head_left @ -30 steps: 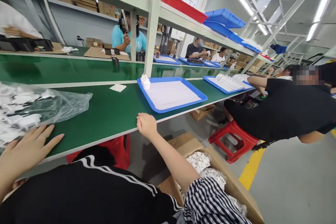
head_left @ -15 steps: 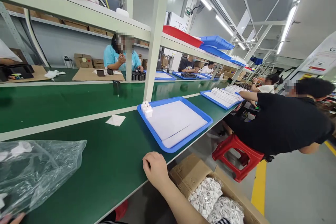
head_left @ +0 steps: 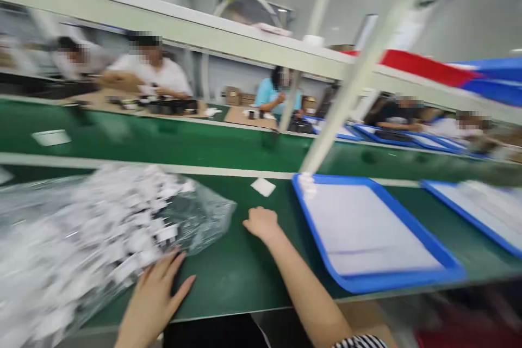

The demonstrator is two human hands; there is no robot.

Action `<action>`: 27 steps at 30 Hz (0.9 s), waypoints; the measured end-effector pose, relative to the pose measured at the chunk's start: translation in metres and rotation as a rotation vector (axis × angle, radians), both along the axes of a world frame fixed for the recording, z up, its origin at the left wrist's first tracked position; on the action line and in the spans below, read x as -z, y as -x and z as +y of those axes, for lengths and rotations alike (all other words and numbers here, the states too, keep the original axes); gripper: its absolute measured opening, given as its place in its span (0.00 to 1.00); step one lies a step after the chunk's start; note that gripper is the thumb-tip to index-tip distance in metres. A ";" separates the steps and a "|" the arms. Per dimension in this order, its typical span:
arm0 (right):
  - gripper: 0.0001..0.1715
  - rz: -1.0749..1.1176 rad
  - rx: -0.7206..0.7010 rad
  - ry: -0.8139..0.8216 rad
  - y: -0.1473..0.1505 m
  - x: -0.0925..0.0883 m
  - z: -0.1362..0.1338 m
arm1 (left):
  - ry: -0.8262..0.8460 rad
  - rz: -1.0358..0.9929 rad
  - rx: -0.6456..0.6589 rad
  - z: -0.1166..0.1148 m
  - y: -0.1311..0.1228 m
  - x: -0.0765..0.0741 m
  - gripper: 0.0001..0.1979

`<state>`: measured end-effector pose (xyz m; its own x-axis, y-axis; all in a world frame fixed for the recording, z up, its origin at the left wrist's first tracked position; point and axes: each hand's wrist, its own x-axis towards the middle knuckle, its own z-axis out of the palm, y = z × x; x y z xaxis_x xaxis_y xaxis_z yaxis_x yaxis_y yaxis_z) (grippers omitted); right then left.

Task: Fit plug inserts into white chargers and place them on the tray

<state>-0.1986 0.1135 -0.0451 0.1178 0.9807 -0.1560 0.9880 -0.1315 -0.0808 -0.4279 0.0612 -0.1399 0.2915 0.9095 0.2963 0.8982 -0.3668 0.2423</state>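
A clear plastic bag full of small white plug-like pieces lies on the green table at the left. My left hand rests at the bag's near edge, fingers spread, with nothing gripped. To the right of the bag my right hand is over the green surface, its fingers curled; whether anything is inside is hidden. Just beyond it lies a small white paper. A blue tray lined with white sheet stands to the right, a few white pieces in its far left corner.
A second blue tray with white pieces is at the far right. A slanted white post rises behind the first tray, below a shelf with red and blue trays. Several people sit across the table. Another white paper lies at the far left.
The view has swung left, bringing the full bag and my left hand into sight. My right hand has moved from the table's front edge further in, near the small paper.
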 end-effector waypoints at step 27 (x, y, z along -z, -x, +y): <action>0.20 0.180 0.157 -0.450 -0.016 0.061 0.091 | 0.210 -0.124 -0.097 -0.013 -0.014 -0.038 0.22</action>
